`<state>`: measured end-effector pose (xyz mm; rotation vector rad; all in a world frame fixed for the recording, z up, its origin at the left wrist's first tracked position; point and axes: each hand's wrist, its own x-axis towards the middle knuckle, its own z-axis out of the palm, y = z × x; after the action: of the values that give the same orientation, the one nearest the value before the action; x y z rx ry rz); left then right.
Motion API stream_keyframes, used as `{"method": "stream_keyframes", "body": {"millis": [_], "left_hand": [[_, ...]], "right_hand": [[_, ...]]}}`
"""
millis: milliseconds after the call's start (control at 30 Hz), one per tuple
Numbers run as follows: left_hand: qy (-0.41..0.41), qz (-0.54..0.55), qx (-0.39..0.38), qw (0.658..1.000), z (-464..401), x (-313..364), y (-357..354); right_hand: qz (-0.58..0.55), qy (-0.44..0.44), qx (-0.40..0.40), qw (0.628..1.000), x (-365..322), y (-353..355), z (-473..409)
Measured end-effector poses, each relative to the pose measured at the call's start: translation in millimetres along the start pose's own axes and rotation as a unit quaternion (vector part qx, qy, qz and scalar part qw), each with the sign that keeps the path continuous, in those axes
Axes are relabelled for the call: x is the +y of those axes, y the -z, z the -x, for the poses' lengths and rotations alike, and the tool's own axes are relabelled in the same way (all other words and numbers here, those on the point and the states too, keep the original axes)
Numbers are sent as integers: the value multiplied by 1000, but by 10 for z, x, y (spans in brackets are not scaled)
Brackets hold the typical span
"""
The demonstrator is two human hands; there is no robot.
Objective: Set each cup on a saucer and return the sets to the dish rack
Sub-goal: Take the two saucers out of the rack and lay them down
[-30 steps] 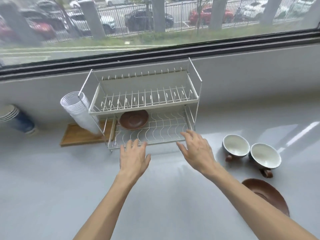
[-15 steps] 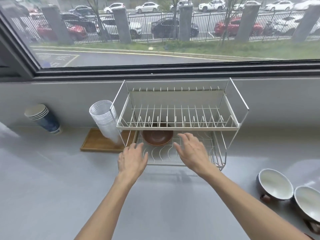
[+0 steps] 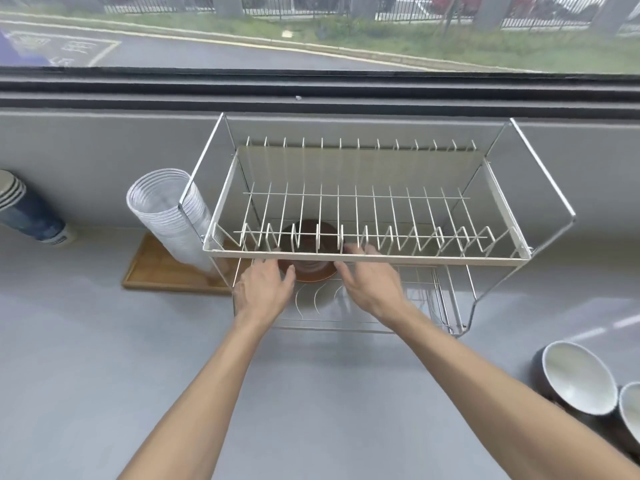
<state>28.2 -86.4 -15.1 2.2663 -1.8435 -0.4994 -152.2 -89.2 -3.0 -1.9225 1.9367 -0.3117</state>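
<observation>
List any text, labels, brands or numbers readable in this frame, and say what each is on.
None can be read.
Road markings outside the window: white painted characters, too blurred to read.
Blue paper cups: a pale band near the base, too blurred to tell whether it bears print.
Dish rack, saucer, cups: no text visible.

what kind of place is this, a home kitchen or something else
Likely an office pantry or break area: a two-tier dish rack on a grey counter, stacked disposable cups on a wooden tray, and a window facing a car park.
</observation>
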Motion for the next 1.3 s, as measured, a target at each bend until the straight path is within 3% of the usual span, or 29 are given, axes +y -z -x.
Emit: {"method": "stream_keyframes", "body": {"millis": [433,767,1033,1300], "left_hand": [[100,200,-49,973,-504,4,-141],[112,255,-56,959,-497,72,-171],[126,242,-28,962,-311,121,-180],[84,232,10,969,115,205,-69]], "right_hand": [[-86,-81,-74,990,-114,-186,-526],[-202,-109,-82,970,-129,-152,-559],[-214,-127,-62,967,-15,-168,-419],[-189,-144,-40,971,124,-32,20]]}}
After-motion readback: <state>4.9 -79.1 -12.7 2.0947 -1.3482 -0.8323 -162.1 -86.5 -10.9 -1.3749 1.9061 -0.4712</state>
